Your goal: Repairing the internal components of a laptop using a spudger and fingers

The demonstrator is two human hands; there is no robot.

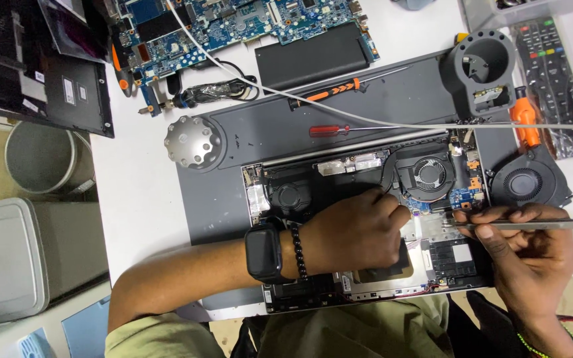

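An opened laptop (300,192) lies on a grey mat (213,199), its fan (428,174), heat pipe and boards exposed. My left hand (356,229), with a black smartwatch and a bead bracelet on the wrist, rests on the laptop's insides. Its fingers are curled together at the board just left of the fan, and the fingertips are hidden. My right hand (532,255) grips a thin metal tool (552,225), like tweezers, held level. The tool's tip points left over the board below the fan.
On the mat lie a red screwdriver (329,130), an orange-and-black screwdriver (329,91), a silver knob (193,141), a loose fan (525,182) and a grey round holder (482,66). A white cable (366,120) crosses it. A blue circuit board (233,26), black battery (310,56) and remote (555,73) lie behind.
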